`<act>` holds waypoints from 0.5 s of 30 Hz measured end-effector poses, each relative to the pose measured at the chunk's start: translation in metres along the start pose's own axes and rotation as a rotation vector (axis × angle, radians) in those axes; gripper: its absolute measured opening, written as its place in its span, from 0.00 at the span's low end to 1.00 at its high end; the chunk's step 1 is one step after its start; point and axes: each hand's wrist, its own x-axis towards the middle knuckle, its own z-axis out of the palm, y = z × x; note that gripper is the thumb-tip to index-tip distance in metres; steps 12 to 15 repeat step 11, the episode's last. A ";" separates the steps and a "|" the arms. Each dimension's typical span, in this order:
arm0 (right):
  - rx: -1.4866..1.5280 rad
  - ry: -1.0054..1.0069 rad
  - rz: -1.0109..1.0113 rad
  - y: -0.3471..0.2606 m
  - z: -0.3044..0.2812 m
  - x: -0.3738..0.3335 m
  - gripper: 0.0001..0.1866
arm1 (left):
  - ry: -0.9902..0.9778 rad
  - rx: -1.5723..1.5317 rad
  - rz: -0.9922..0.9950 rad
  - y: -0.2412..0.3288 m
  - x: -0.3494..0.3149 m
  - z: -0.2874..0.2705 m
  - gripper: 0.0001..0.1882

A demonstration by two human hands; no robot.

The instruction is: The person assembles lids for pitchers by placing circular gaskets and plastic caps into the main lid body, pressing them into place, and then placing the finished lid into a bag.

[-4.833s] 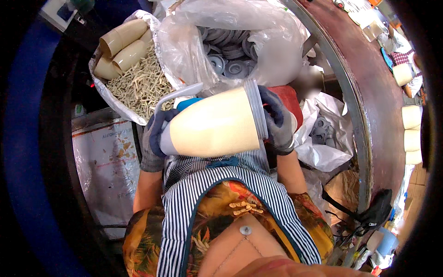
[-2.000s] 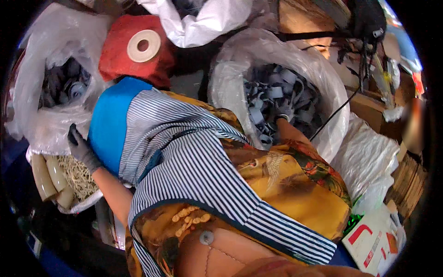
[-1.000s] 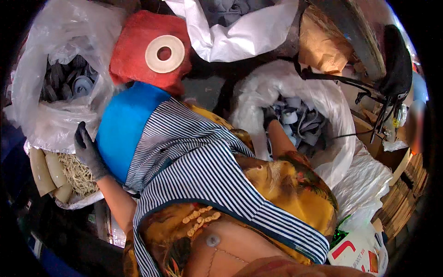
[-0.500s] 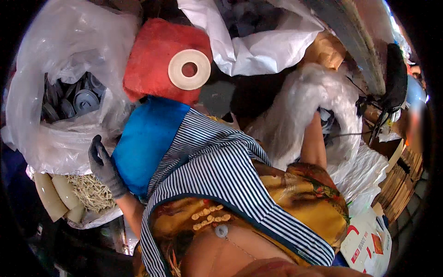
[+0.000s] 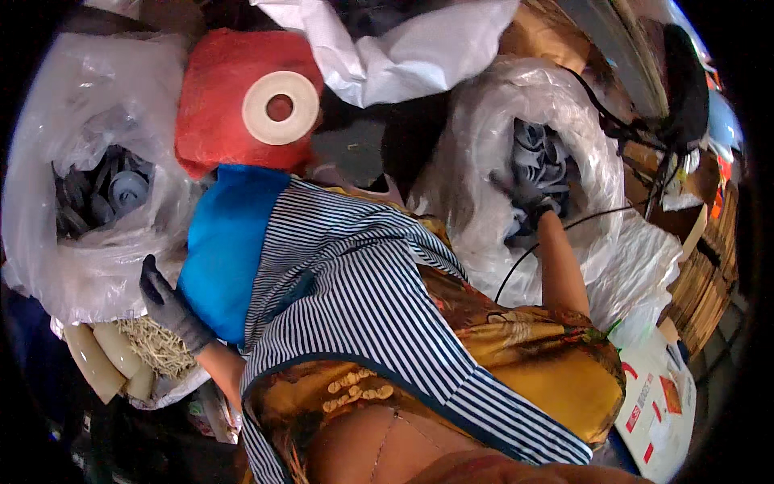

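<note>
My left hand (image 5: 172, 305), in a grey glove, is held beside the blue cloth (image 5: 230, 254) over my lap. Its fingers are stretched out with nothing in them. At the right, my right hand (image 5: 528, 198) reaches into a clear plastic bag (image 5: 470, 153). It wears a dark glove and is blurred against the grey curved plastic-looking parts (image 5: 542, 153) inside. Whether its fingers grip a part is not clear. Another clear bag (image 5: 101, 278), beyond my left hand, holds similar grey parts, among them a round grey piece (image 5: 128, 190).
A red bundle (image 5: 214, 105) with a cream ring-shaped roll (image 5: 256, 121) on it lies ahead. White sheeting (image 5: 403, 73) hangs behind. Pale short sticks (image 5: 161, 347) sit below the left bag. A black cable (image 5: 556, 232) crosses the right bag; stacked cardboard (image 5: 705, 282) stands at far right.
The right bag's mouth has opened into view, showing the grey parts and my right hand, which was hidden inside. My left hand has hardly moved. The whole view has shifted slightly.
</note>
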 end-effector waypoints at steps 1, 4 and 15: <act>0.020 -0.103 0.050 -0.024 -0.001 -0.023 0.57 | -0.009 -0.038 -0.009 -0.002 0.002 0.002 0.19; -0.130 -0.316 0.008 -0.062 0.026 -0.012 0.57 | -0.016 -0.037 -0.020 0.013 -0.003 -0.005 0.20; -0.571 -0.121 -0.024 -0.132 0.171 0.081 0.40 | 0.014 0.024 0.078 -0.015 -0.011 -0.018 0.19</act>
